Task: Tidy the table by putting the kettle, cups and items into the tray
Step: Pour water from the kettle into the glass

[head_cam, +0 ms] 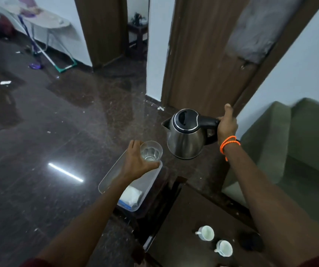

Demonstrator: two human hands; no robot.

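Note:
My right hand grips the black handle of a steel kettle and holds it in the air, upright, just right of the tray. My left hand is wrapped around a clear drinking glass over the far end of the translucent plastic tray. White packets lie in the tray's near end. Two white cups stand on the dark table near me, beside the kettle's black round base.
A green sofa stands to the right. A brown door and its frame rise behind the kettle. The dark glossy floor spreads to the left, with a mop and an ironing board by the far wall.

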